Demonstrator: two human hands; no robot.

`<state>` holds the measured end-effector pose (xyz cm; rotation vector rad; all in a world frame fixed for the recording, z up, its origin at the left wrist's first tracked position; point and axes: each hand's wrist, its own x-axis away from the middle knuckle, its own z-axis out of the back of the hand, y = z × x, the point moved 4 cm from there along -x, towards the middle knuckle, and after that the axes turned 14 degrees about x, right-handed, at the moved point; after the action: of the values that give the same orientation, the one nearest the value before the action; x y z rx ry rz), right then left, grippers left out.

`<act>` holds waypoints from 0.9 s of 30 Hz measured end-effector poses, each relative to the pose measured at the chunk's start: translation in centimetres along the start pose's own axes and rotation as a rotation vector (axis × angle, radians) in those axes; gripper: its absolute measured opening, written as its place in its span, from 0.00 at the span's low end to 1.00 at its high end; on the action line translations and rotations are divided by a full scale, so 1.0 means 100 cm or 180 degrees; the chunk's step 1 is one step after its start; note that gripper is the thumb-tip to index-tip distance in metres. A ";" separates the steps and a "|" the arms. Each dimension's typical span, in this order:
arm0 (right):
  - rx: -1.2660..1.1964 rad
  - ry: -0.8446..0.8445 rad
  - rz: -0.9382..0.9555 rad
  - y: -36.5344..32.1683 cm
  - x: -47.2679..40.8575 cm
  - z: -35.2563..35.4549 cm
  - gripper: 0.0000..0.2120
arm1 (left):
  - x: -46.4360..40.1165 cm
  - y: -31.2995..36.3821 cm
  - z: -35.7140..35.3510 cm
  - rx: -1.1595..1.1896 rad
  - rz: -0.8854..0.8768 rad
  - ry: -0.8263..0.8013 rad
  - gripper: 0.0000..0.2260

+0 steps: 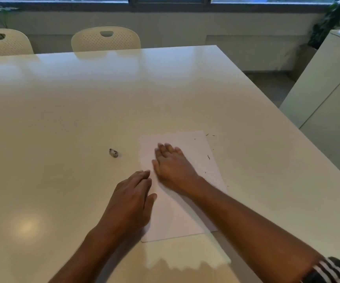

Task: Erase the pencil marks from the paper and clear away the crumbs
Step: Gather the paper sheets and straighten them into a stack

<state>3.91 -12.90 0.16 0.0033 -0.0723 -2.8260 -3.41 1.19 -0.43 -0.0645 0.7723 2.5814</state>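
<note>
Here both hands, left (131, 198) and right (173, 167), lie flat on the paper (185, 211), gripping nothing

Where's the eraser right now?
In the head view the eraser lies on the table, left of the paper and clear of it, beyond the left hand. Neither hand touches it.

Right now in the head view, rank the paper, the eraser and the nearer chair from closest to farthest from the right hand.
1. Paper: directly under the right hand, whose fingers lie flat on it.
2. Eraser: on the table, off to the left of the sheet, untouched.
3. Chair: beyond the table's far edge, clearly farthest.
</note>
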 end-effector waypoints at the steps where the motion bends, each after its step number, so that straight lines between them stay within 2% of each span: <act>1: 0.0109 0.0046 -0.0098 0.015 -0.001 -0.004 0.26 | 0.000 0.000 0.000 -0.0002 0.0012 0.0022 0.18; 4: 0.0478 0.0219 -0.0760 0.081 0.004 -0.010 0.21 | 0.000 0.000 -0.001 0.0059 0.0026 0.0074 0.20; 6: 0.0386 0.0183 -0.1440 0.117 0.014 -0.006 0.21 | 0.001 -0.001 -0.003 0.0097 0.0006 0.0099 0.20; 7: 0.0366 0.0237 -0.1541 0.119 0.018 0.000 0.21 | 0.002 -0.001 -0.004 0.0118 0.0005 0.0121 0.20; 8: 0.0439 0.0398 -0.1408 0.107 0.020 0.004 0.19 | 0.002 -0.001 -0.004 0.0137 0.0013 0.0142 0.20; 10: 0.0332 0.0637 -0.0725 0.055 0.029 0.006 0.16 | 0.003 -0.001 -0.004 0.0151 0.0018 0.0163 0.19; 11: 0.0149 0.0641 -0.0362 0.020 0.039 0.004 0.19 | 0.003 -0.001 -0.004 0.0153 0.0001 0.0151 0.19; 13: -0.0086 0.0320 0.0112 -0.029 0.059 0.004 0.25 | 0.003 -0.002 -0.004 0.0120 -0.0021 0.0092 0.21; 14: -0.0164 0.0100 0.0131 -0.031 0.064 0.004 0.26 | 0.002 -0.002 -0.004 0.0097 -0.0030 0.0082 0.21; 16: 0.0011 0.0070 -0.0057 -0.005 0.065 -0.003 0.28 | 0.002 -0.002 -0.004 0.0087 -0.0028 0.0113 0.21; 19: 0.0268 0.0276 -0.0870 0.075 0.058 -0.013 0.34 | 0.002 -0.003 -0.005 0.0133 0.0025 0.0140 0.21; 20: 0.0274 0.0191 -0.1163 0.098 0.061 -0.012 0.35 | 0.003 -0.003 -0.005 0.0142 0.0037 0.0145 0.21; 22: 0.0124 0.0145 -0.1433 0.116 0.067 -0.005 0.34 | 0.004 -0.002 -0.004 0.0154 0.0036 0.0156 0.21; 24: 0.0050 0.0455 -0.1276 0.093 0.075 0.003 0.32 | 0.004 0.000 -0.003 0.0180 0.0033 0.0175 0.21; 26: 0.0271 0.0713 -0.0688 0.037 0.098 0.003 0.30 | 0.004 0.001 -0.002 0.0208 0.0024 0.0186 0.21; 27: 0.0248 0.0668 -0.0368 0.008 0.113 0.000 0.29 | 0.004 0.001 -0.003 0.0209 0.0014 0.0185 0.21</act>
<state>-6.59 -17.19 0.22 0.3311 -0.1386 -2.9171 -3.85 1.14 -0.67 -0.1182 0.8786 2.5661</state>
